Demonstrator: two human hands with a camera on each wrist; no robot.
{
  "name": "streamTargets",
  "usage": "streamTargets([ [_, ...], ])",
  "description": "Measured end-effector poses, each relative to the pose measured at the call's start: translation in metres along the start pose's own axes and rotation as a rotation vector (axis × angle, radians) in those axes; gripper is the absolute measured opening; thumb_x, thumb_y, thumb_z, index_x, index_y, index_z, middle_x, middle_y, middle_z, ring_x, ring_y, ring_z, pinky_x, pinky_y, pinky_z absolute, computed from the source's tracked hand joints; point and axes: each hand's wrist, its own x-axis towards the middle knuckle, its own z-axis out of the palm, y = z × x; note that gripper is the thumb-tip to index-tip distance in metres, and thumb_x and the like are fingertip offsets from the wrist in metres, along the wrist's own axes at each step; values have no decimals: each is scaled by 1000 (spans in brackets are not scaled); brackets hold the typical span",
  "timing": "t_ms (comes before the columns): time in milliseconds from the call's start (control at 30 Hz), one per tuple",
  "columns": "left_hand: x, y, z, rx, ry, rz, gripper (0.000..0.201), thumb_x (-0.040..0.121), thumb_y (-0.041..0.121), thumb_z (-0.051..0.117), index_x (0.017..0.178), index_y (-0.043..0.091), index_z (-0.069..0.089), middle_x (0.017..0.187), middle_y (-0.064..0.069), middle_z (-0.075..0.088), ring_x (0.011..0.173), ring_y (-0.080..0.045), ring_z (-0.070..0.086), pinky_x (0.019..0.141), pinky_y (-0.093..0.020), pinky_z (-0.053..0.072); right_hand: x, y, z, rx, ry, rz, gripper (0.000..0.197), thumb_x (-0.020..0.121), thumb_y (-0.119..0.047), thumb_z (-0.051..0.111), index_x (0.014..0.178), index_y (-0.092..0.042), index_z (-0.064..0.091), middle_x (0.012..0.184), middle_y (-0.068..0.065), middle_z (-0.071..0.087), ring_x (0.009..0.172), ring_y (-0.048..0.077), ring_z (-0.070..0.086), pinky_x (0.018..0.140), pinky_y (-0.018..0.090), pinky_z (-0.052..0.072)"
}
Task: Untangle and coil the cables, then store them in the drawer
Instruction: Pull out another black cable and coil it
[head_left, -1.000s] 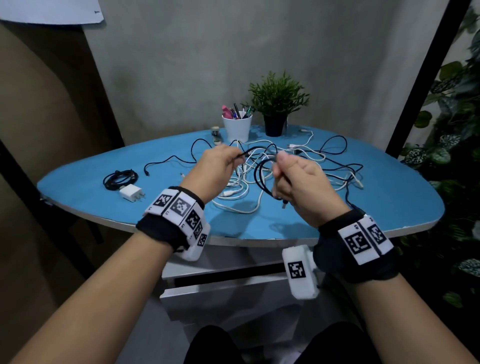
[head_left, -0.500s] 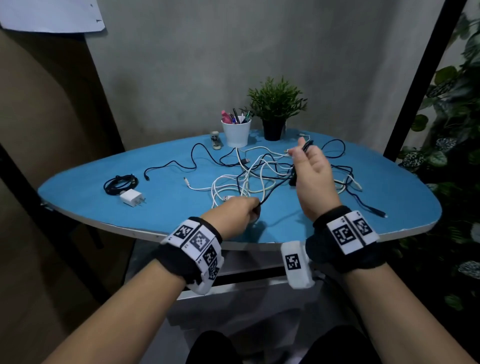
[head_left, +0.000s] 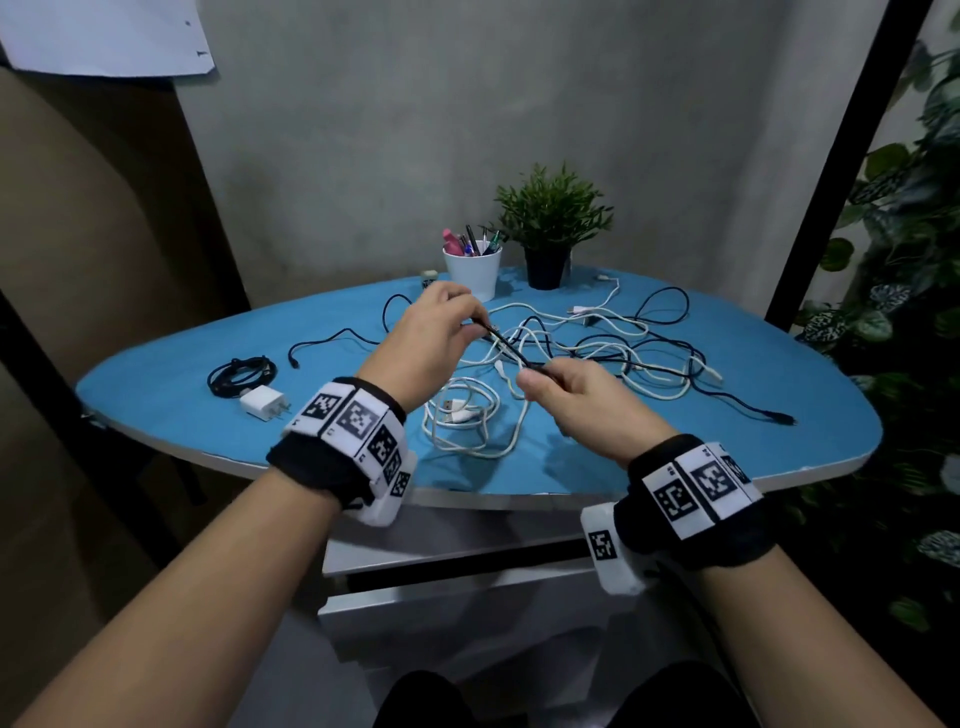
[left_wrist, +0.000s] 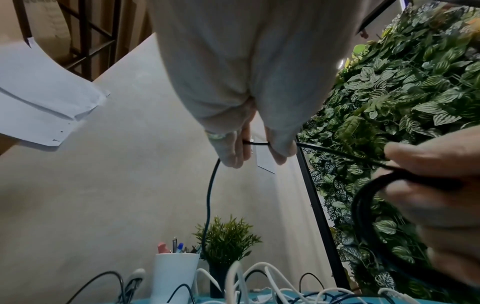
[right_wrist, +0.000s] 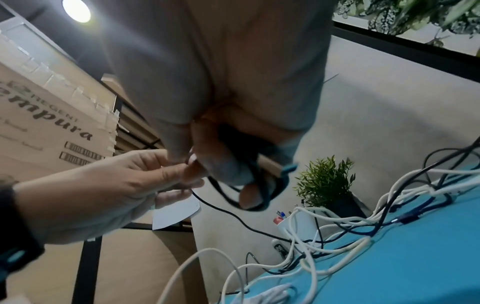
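Observation:
A black cable (head_left: 506, 345) runs taut between my two hands above the blue table (head_left: 779, 374). My left hand (head_left: 475, 322) pinches it between thumb and fingers (left_wrist: 233, 152). Nearer me, my right hand (head_left: 535, 376) grips several loops of the same black cable (right_wrist: 255, 185) around its fingers. From the left hand the cable drops (left_wrist: 207, 205) into the tangle of white and black cables (head_left: 587, 343) spread over the table's middle. A white drawer unit (head_left: 457, 587) stands under the table, with a dark gap along its top.
A coiled black cable (head_left: 241, 373) and a white charger plug (head_left: 262, 404) lie at the table's left. A white pen cup (head_left: 471, 270) and a small potted plant (head_left: 550, 228) stand at the back. Leafy greenery (head_left: 914, 249) fills the right side.
My left hand has risen from the table's front edge to up over the tangle. My right hand has come down and toward me. Both still hold the black cable.

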Motion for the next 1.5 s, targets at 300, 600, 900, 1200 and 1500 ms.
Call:
streamTargets([
  [300, -15, 4, 16, 35, -290, -175, 18, 97, 12, 41, 91, 13, 58, 100, -6, 66, 82, -19, 64, 73, -33, 52, -8, -20, -13, 704, 109, -84, 37, 101, -24, 35, 68, -13, 46, 43, -3, 43, 43, 16, 33, 55, 29, 35],
  [600, -29, 15, 44, -40, -567, -169, 11, 94, 7, 45, 94, 11, 55, 91, -2, 60, 88, -23, 59, 78, -37, 51, 0, -26, -23, 1415, 277, -106, 26, 101, -18, 35, 83, -8, 50, 115, 20, 64, 105, 26, 65, 87, 31, 55],
  [900, -25, 9, 27, 72, -412, -12, 16, 97, 17, 46, 101, 8, 58, 93, -1, 54, 86, -17, 50, 75, -24, 37, 3, -11, -21, 423, 471, -8, 17, 100, -21, 40, 101, -8, 51, 91, 2, 59, 78, 14, 56, 78, 35, 43],
  [1200, -4, 25, -9, 100, 58, 320, 7, 88, 4, 57, 92, 4, 63, 114, -12, 55, 88, -29, 60, 76, -42, 51, 2, -12, -1, 27, 109, 8, 22, 101, -28, 34, 94, -8, 42, 87, 8, 66, 65, 3, 55, 63, 23, 40],
  [1500, -1, 7, -3, 159, 0, 16, 13, 93, 19, 53, 95, 10, 62, 88, -9, 66, 83, -29, 59, 73, -41, 48, -5, -9, 3, 368, 25, 4, 36, 98, -33, 42, 67, -16, 51, 47, -4, 40, 43, 14, 41, 60, 33, 41],
])
